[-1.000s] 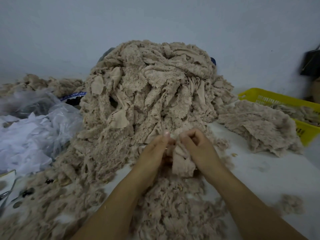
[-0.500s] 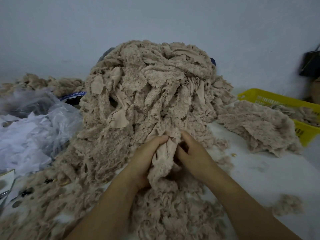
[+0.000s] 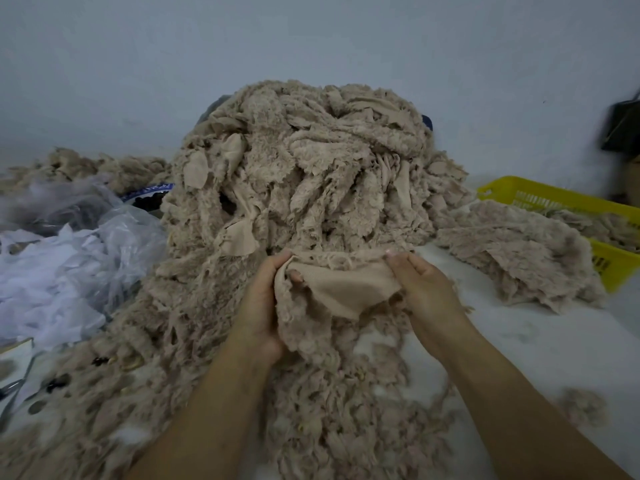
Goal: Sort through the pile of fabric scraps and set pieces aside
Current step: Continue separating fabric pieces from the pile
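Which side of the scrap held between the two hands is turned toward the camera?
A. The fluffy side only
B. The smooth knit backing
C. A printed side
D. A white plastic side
B: the scrap, stretched between the left hand and the right hand, shows its smooth beige backing, with fluffy pile only at the edges.

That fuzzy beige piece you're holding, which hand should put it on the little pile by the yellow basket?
Probably the right hand. It already grips the fabric scrap on the side nearest the set-aside pile and yellow basket. The left hand would have to cross over.
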A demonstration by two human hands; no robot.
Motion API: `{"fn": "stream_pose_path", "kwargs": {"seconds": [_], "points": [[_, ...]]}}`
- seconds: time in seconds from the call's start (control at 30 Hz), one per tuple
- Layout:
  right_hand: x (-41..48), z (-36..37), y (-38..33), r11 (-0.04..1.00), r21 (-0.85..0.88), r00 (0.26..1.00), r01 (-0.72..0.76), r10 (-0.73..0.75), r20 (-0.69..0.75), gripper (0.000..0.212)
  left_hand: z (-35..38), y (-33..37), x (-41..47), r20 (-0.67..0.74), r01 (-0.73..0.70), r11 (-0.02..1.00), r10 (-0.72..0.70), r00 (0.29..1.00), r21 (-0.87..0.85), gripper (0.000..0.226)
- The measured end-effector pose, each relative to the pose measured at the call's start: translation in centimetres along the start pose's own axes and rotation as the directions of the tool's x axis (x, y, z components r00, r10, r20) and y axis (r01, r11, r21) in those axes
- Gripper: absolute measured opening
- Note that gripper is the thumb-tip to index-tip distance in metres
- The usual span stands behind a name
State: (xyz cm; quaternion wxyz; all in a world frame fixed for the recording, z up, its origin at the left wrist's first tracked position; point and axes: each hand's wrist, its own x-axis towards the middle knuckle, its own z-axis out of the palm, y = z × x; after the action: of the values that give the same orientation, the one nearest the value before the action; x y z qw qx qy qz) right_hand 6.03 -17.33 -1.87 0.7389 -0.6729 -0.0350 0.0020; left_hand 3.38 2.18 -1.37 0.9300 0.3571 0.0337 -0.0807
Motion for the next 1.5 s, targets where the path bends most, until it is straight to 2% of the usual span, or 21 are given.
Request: {"fn": "stream_pose_path", "kwargs": {"seconds": [0.07,0.2,0.27,0.33,0.43,0.5,0.57,0.63,0.7,0.77,0.8,0.87,0.9,0.97,1.03,1.13,1.2,1.27,1.33,1.4,1.5], "points": [[-0.1,0.1,-0.2,1.000,-0.007,0.999,0.005,-0.005,-0.040,0.038,-0.2,0.1,0.4,-0.039,-0.009,0.999,0.007,0.999,-0.047,0.024],[0.2,-0.5,-0.3,0.998,0.060,0.986,0.007,0.003,-0.166,0.042,-1.0,1.0,1.0,-0.057,-0.150,0.965,0.141,0.988,-0.213,0.029],[0.1,-0.7,-0.6,0.999,0.052,0.987,0.007,0.001,-0.162,0.041,-1.3,1.2,1.0,-0.032,-0.182,0.959,0.179,0.983,-0.218,0.045],[-0.2,-0.5,-0.5,0.998,-0.030,0.995,0.046,-0.049,-0.088,0.043,-1.2,1.0,1.0,-0.037,-0.191,0.966,0.187,0.982,-0.175,0.046],[-0.6,0.8,0.2,0.945,-0.242,0.974,0.221,-0.200,0.108,0.033,-1.0,0.4,0.9,-0.024,-0.147,0.989,0.147,0.989,-0.014,0.039],[-0.8,1.5,0.7,0.907,-0.341,0.961,0.248,-0.186,0.206,0.036,-0.7,-0.4,0.6,-0.033,-0.112,0.973,0.121,0.992,0.203,0.045],[-0.8,2.0,1.2,0.864,-0.414,0.939,0.285,-0.164,0.302,0.043,-0.2,-1.3,0.5,-0.043,-0.135,0.886,0.172,0.984,0.444,0.040],[-1.0,2.5,1.7,0.819,-0.473,0.907,0.326,-0.129,0.402,0.039,0.6,-2.1,0.6,-0.096,-0.126,0.812,0.218,0.971,0.570,0.031],[-0.9,2.5,2.2,0.802,-0.493,0.894,0.336,-0.108,0.435,0.021,0.8,-2.3,0.7,-0.129,-0.123,0.779,0.253,0.959,0.615,0.022],[-0.5,1.9,2.4,0.853,-0.456,0.935,0.254,-0.096,0.342,0.004,0.7,-2.0,0.9,-0.148,-0.178,0.810,0.308,0.940,0.559,0.013],[-0.3,1.6,2.2,0.908,-0.391,0.966,0.152,-0.052,0.254,0.003,0.6,-1.5,0.9,-0.164,-0.215,0.847,0.330,0.930,0.487,0.008],[0.0,1.1,1.7,0.982,-0.168,0.984,-0.085,0.109,0.140,0.011,0.2,-0.8,1.1,-0.191,-0.282,0.900,0.357,0.914,0.333,0.007],[0.2,0.8,1.6,0.988,-0.045,0.979,-0.148,0.153,0.138,0.018,0.0,-0.6,1.2,-0.193,-0.302,0.907,0.366,0.910,0.294,0.006],[0.2,0.7,1.2,0.966,0.159,0.972,-0.201,0.177,0.154,0.027,-0.4,-0.7,1.4,-0.179,-0.317,0.902,0.377,0.909,0.293,0.007],[0.2,0.7,1.1,0.947,0.250,0.975,-0.203,0.171,0.145,0.029,-0.4,-0.9,1.5,-0.110,-0.323,0.885,0.377,0.920,0.336,0.019],[0.1,1.0,1.2,0.965,0.211,0.981,-0.153,0.123,0.148,0.048,-0.3,-1.4,1.5,0.059,-0.339,0.786,0.362,0.930,0.517,0.037],[-0.1,1.2,1.5,0.985,0.113,0.980,-0.132,0.112,0.166,0.070,-0.2,-2.0,1.1,0.134,-0.308,0.718,0.290,0.948,0.625,0.043],[-0.2,1.3,1.7,0.990,0.040,0.975,-0.136,0.127,0.180,0.093,0.0,-2.6,0.9,0.108,-0.248,0.707,0.238,0.965,0.663,0.036],[-0.4,1.6,1.7,0.991,0.012,0.976,-0.135,0.131,0.172,0.103,0.2,-2.9,0.9,0.077,-0.224,0.691,0.238,0.968,0.688,0.027],[-0.4,1.8,1.7,0.988,0.040,0.979,-0.147,0.140,0.146,0.104,0.4,-2.8,0.9,0.040,-0.214,0.712,0.253,0.967,0.669,0.026],[-0.4,1.7,1.5,0.984,0.034,0.983,-0.176,0.174,0.064,0.085,0.4,-2.4,1.0,-0.033,-0.195,0.763,0.273,0.961,0.616,0.028]]}}
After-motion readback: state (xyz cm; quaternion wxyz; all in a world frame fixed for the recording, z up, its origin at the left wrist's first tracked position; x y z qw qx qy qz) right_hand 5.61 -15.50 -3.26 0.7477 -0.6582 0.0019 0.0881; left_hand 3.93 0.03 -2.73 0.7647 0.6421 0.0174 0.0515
